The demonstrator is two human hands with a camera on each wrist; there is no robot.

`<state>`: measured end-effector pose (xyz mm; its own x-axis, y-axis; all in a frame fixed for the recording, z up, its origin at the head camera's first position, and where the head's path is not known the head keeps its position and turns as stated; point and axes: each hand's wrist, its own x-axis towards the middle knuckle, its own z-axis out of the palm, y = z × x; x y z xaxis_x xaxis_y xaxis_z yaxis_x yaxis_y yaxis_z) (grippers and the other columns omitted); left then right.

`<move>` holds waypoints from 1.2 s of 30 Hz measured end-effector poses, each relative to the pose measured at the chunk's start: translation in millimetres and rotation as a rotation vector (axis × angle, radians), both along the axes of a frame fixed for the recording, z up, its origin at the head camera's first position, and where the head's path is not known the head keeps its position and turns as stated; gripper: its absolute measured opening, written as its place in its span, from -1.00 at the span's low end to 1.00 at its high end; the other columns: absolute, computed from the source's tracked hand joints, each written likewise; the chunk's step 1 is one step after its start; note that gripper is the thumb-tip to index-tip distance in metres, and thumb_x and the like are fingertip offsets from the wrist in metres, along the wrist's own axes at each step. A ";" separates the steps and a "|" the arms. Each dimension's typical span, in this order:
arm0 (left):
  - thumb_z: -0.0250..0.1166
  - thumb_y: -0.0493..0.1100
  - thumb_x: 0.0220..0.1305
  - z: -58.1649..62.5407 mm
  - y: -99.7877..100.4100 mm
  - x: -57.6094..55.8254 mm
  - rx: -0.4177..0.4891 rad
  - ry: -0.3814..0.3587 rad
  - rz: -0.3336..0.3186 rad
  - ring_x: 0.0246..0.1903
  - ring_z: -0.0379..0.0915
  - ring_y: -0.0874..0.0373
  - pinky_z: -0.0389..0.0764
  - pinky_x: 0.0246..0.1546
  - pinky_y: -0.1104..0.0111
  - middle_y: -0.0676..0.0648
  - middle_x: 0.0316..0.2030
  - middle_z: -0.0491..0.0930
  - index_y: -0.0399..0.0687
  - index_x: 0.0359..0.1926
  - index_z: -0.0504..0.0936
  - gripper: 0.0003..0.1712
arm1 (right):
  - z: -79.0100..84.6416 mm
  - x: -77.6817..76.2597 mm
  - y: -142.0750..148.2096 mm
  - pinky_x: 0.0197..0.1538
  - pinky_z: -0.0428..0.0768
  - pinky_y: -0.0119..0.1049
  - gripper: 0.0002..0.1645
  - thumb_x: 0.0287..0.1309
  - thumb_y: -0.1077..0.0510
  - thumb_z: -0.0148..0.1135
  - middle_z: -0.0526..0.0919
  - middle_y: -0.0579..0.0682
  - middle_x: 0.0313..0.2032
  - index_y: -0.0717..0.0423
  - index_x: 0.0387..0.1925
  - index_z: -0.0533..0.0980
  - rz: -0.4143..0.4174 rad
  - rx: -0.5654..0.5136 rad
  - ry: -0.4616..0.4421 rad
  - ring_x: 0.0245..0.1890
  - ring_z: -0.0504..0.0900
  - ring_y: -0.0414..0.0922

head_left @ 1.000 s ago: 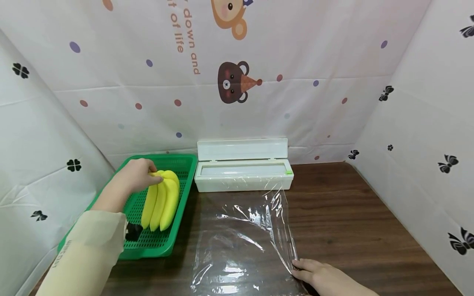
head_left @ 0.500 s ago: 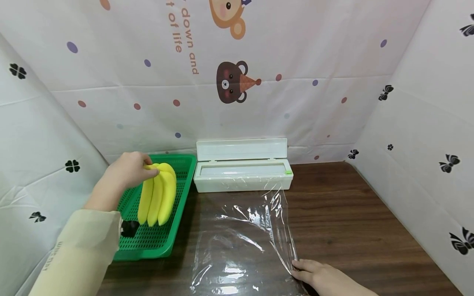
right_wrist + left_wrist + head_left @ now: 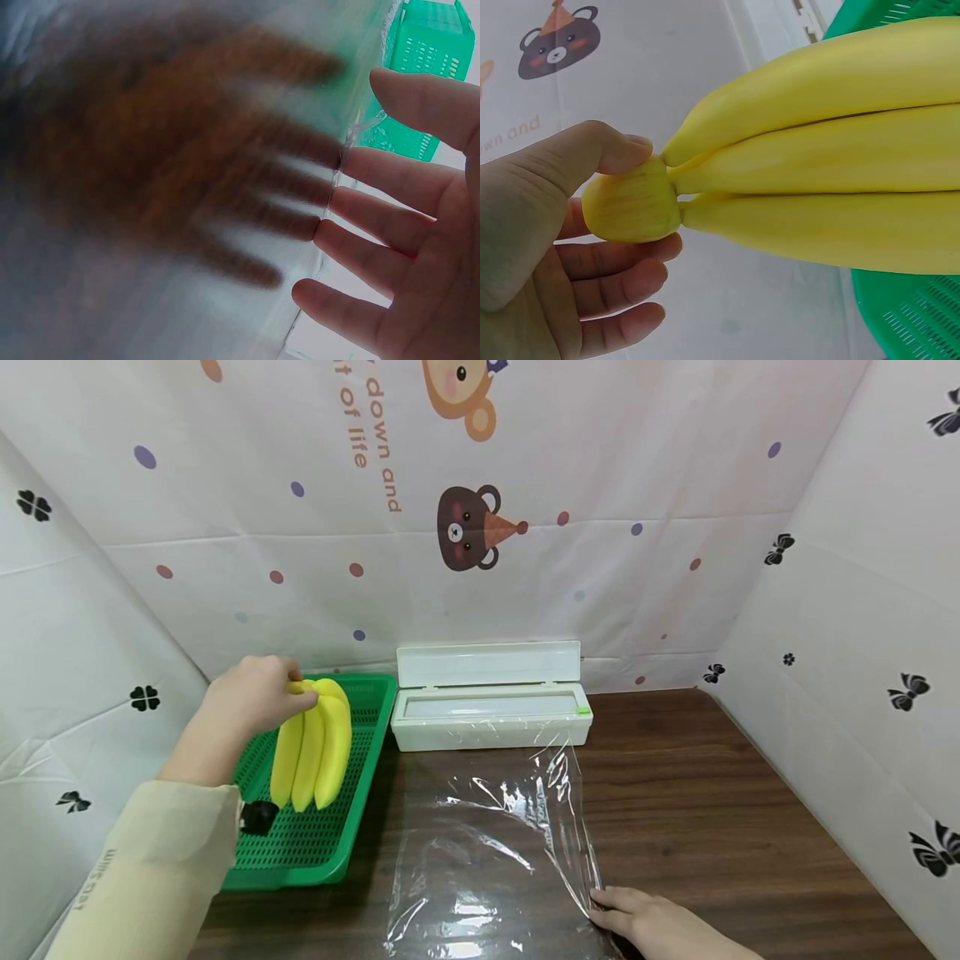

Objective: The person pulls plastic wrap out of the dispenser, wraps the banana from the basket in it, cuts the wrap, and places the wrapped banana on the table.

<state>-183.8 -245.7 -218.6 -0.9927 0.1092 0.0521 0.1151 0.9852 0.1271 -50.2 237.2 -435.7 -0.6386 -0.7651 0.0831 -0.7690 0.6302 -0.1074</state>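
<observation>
My left hand (image 3: 251, 697) pinches the thick stem end of a yellow banana bunch (image 3: 311, 752) between thumb and fingers. The bunch hangs over the green basket (image 3: 364, 785), tips toward me. Close up in the left wrist view, the thumb lies on top of the stem (image 3: 634, 202) and the other fingers curl below it. A sheet of clear cling film (image 3: 480, 852) is spread on the table, drawn from a white dispenser box (image 3: 487, 737). At its lower right edge rests my right hand (image 3: 652, 918); the right wrist view shows its fingers (image 3: 375, 255) nearly straight, fingertips on the film.
The dispenser's lid (image 3: 489, 664) stands raised against the back curtain (image 3: 615, 602). White patterned curtains enclose the dark wooden table (image 3: 712, 802) at the left, back and right. The basket sits left of the film.
My left hand has moved up and slightly left, raising the banana bunch with it. The right hand and the film have stayed put.
</observation>
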 end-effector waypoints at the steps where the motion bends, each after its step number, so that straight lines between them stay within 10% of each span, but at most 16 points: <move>1: 0.11 -0.01 0.16 1.6 0.2 0.6 -0.003 0.005 0.001 -0.43 0.46 0.00 0.47 -0.47 0.23 -0.27 -0.25 0.61 -0.31 -0.10 0.57 -0.55 | -0.1 0.1 0.0 -0.13 0.61 -0.24 -0.20 0.09 -0.48 0.02 0.54 0.01 0.11 0.01 0.09 0.56 0.002 0.000 -0.001 0.04 0.57 0.00; 36: 0.06 0.02 0.22 38.5 26.6 22.1 -0.063 0.191 -0.026 -0.44 0.38 -0.05 0.37 -0.52 0.23 -0.16 -0.43 0.53 -0.20 -0.14 0.57 -0.60 | 2.5 1.8 -1.6 -0.13 0.62 -0.20 -0.42 0.17 -0.23 0.16 0.56 0.04 0.10 0.03 0.10 0.54 0.014 0.010 0.000 0.05 0.57 0.02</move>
